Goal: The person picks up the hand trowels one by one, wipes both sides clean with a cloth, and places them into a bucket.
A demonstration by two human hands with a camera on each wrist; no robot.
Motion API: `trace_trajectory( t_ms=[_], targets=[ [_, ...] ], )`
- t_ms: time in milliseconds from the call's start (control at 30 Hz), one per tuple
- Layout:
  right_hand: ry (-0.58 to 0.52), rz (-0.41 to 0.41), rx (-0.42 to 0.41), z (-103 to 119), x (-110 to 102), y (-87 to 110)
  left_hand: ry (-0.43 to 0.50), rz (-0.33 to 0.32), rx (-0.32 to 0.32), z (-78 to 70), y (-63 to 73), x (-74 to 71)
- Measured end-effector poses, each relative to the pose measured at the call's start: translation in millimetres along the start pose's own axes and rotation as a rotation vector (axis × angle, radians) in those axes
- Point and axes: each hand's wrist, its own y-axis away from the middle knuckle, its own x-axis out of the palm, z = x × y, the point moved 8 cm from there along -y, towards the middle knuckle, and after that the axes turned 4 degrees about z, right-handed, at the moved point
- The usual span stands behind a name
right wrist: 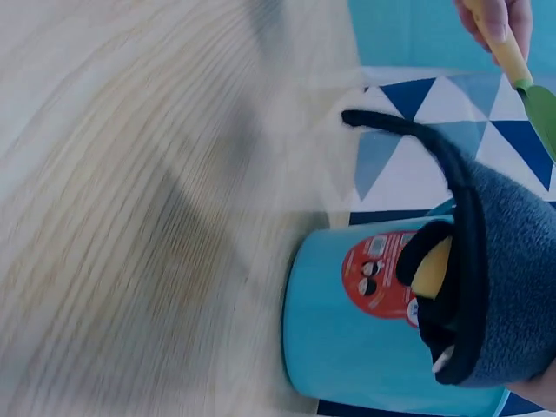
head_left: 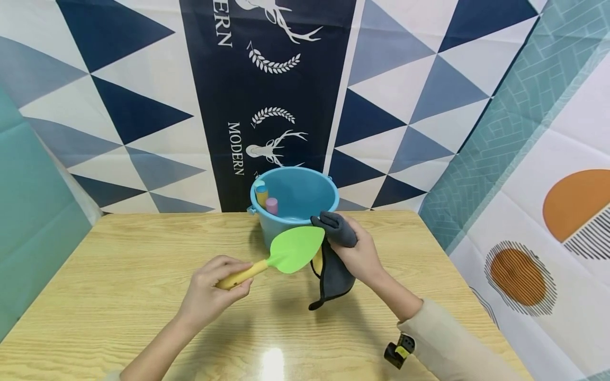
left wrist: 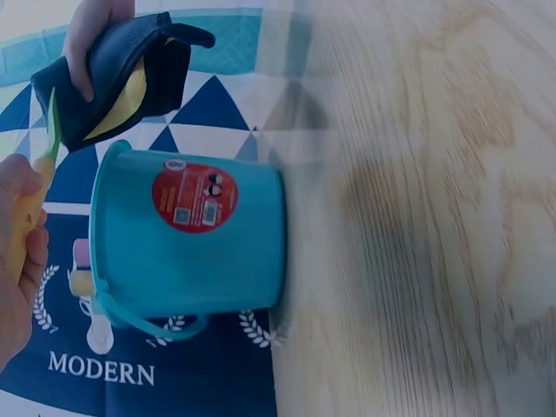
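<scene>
My left hand [head_left: 207,293] grips the yellow handle of a toy shovel [head_left: 295,251]. The shovel's leaf-shaped green blade points right, overlapping the front of the blue bucket [head_left: 270,227] in the head view. Folded in my right hand [head_left: 364,254] is a dark grey cloth [head_left: 339,278] with black edging. It hangs in front of the bucket's right side, and yellow shows in its fold. A black loop end dangles from its lower corner. In the left wrist view, the blade edge [left wrist: 54,122] overlaps the cloth [left wrist: 117,78].
Inside the bucket, a yellow piece with a blue top [head_left: 262,196] and a pink-ended piece [head_left: 271,205] lean at the left. The bucket stands near the back edge of the wooden table [head_left: 143,275]. Patterned fabric [head_left: 157,100] hangs behind it.
</scene>
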Motion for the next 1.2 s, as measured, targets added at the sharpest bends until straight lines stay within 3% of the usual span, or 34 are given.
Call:
trace_trajectory(
  t_ms=[267, 567, 700, 933, 1067, 1200],
  targets=[
    [-0.173, 0.011, 0.095, 1.8, 6.7, 2.8, 0.050, -0.048, 0.007, -1.2, -2.0, 5.0],
    [-0.368, 0.046, 0.188, 4.3, 24.1, 8.3, 0.102, -0.068, -0.087, -0.3, -5.6, 12.0],
    [-0.339, 0.070, 0.151, 8.6, 28.0, 10.7, 0.115, -0.076, -0.108, -3.1, -8.7, 13.4],
    [-0.197, 0.150, 0.017, 21.0, 33.1, 15.7, 0.137, -0.105, -0.050, -10.6, -12.9, 11.0],
    [-0.191, 0.095, 0.038, 20.1, 22.4, 12.7, 0.143, -0.101, -0.038, -13.4, -12.4, 9.9],
    [-0.265, 0.000, 0.069, 17.9, 7.8, 7.8, 0.169, -0.079, -0.024, -17.0, -10.8, 11.7]
  ],
)
